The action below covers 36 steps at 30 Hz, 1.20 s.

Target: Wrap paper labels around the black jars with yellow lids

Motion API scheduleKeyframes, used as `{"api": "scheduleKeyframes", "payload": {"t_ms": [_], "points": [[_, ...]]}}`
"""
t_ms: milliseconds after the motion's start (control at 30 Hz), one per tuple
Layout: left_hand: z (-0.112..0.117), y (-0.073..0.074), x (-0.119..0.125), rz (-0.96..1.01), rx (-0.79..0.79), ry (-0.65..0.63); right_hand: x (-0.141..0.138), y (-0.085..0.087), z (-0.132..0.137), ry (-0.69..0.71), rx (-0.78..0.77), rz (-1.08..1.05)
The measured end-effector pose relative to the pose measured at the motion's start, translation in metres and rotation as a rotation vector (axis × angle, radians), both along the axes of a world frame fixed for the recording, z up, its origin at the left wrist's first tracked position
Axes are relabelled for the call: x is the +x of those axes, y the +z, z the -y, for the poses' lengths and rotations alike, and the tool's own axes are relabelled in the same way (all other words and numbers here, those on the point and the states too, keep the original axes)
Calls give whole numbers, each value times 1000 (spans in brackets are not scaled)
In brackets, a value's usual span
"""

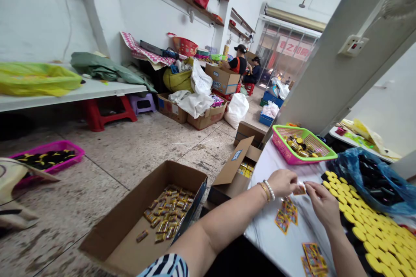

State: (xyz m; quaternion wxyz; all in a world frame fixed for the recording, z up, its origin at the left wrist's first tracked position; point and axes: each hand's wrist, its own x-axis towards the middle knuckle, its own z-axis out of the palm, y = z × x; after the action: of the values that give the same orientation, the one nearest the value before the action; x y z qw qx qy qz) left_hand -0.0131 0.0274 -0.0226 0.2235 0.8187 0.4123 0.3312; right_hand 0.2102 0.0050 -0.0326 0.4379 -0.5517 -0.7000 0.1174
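My left hand and my right hand meet above a white-covered table, pinching a small printed packet between their fingertips. Loose colourful printed cards lie just below my left hand, and another pile sits near the lower edge of the view. To the right of my right hand, many black containers with round yellow lids stand packed together. A bracelet and a pearl strand circle my left wrist.
A pink-and-green basket of gold items and a blue bag of black items share the table. On the floor are an open carton of small gold packets, a magenta tray, and more cartons. Two seated people work at the back.
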Motion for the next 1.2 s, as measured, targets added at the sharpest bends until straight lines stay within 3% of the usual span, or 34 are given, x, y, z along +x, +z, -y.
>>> {"api": "scheduleKeyframes", "payload": {"t_ms": [100,167,367,500,633,833,933,1033,1133,1200], "points": [[-3,-2,-1,113,-111,14,-4,0,2,62,-329,-326],[-4,-3,0,221,-206,-20,-10,0,5,148,-477,-417],[-16,-7,3,724,-589,-137,-24,4,13,206,-436,-469],[-20,-9,5,841,-693,-129,-27,6,16,252,-495,-458],[-17,-12,7,718,-641,-174,-31,5,18,284,-554,-452],[-11,-4,4,544,-469,-67,-31,4,17,250,-577,-491],[-7,2,2,484,-415,-29,-36,3,18,231,-537,-497],[0,10,0,496,-353,105,-43,3,21,180,-486,-510],[6,17,-2,556,-314,234,-48,4,23,80,-373,-516],[9,18,-2,572,-319,242,-50,8,22,28,-264,-530]]}}
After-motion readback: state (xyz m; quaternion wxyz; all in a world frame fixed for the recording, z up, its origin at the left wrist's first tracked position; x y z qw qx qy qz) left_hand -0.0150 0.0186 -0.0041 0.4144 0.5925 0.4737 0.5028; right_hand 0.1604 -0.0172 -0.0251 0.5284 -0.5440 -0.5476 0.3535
